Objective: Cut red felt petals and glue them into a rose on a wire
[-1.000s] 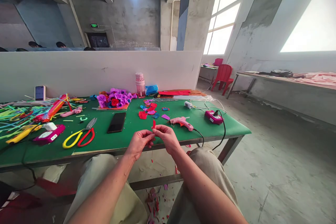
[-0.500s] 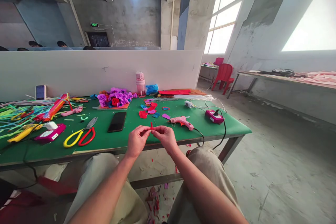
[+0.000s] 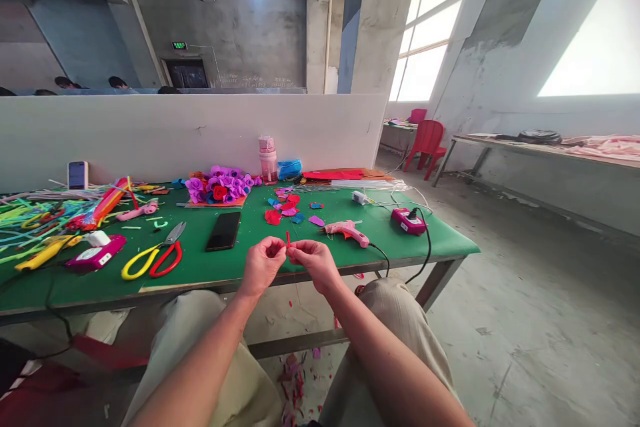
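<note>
Left bare hand: I see it angled inward, thumb and finger pinching a thin upright red strip.
Right bare hand: mirrors it, fingertips narrowed on that strip.
Red strip: between both hands, left of the pink plastic glue gun.

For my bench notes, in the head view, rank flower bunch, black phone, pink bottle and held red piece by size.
1. Flower bunch
2. Black phone, pink bottle: too alike to rank
3. Held red piece, its visible part
</note>
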Motion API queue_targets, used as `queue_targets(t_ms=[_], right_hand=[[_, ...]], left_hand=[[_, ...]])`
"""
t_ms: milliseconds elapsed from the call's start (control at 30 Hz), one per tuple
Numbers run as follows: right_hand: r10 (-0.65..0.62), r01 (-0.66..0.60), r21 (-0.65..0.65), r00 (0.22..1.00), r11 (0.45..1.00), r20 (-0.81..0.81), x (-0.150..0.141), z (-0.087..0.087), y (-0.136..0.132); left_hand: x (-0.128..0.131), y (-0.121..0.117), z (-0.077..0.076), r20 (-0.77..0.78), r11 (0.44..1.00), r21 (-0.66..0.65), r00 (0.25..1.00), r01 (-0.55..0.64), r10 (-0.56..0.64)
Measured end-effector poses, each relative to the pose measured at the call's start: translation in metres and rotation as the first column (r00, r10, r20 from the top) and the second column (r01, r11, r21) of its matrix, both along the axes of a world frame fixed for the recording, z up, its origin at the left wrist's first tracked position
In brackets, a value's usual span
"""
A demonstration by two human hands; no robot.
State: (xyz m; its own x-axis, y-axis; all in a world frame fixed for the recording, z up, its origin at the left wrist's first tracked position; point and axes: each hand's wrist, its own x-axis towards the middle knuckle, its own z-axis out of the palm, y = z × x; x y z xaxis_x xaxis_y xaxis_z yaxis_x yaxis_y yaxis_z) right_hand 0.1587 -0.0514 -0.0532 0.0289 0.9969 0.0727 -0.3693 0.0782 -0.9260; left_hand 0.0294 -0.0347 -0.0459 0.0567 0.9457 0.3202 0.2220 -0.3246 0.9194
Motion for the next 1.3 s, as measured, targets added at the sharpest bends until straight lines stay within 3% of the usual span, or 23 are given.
queue_targets(t_ms=[133,300,433,633,767,833,967,1100,1300], right_hand=[[0.063,-0.068,-0.039,0.991,0.997,-0.116,0.006,0.005,-0.001],[0.1,-0.109,-0.035,0.977,0.993,-0.191,0.015,0.007,0.0],[0.052,-0.054,-0.006,0.979,0.999,-0.196,0.018,0.007,0.002],[0.016,-0.01,0.031,0.977,0.999,-0.214,0.016,0.005,0.003],[0.005,0.002,0.043,0.985,0.999,-0.173,0.012,0.001,0.003],[0.003,0.004,0.045,0.989,0.999,-0.151,0.011,0.0,0.003],[-0.013,0.019,0.06,0.995,0.998,-0.096,0.011,0.001,0.002],[-0.12,0.122,0.076,0.992,0.99,-0.03,0.007,0.005,0.0],[-0.224,0.219,0.133,0.974,0.967,0.021,-0.009,0.001,0.0]], left_hand=[[-0.003,0.003,0.002,0.059,0.998,-0.058,0.998,0.011,-0.008],[-0.013,-0.003,0.014,0.088,0.971,-0.133,0.979,0.197,-0.186],[-0.018,-0.008,0.02,0.053,0.923,-0.212,0.947,0.319,-0.316],[-0.009,-0.009,0.017,0.076,0.913,-0.235,0.943,0.333,-0.324],[-0.001,-0.014,0.014,0.165,0.84,-0.319,0.898,0.44,-0.408],[0.001,-0.015,0.01,0.207,0.824,-0.347,0.894,0.447,-0.398],[0.003,-0.013,0.004,0.258,0.853,-0.347,0.914,0.39,-0.313],[0.003,-0.01,0.002,0.251,0.863,-0.317,0.912,0.393,-0.323],[0.006,-0.01,0.003,0.262,0.916,-0.279,0.94,0.289,-0.217]])
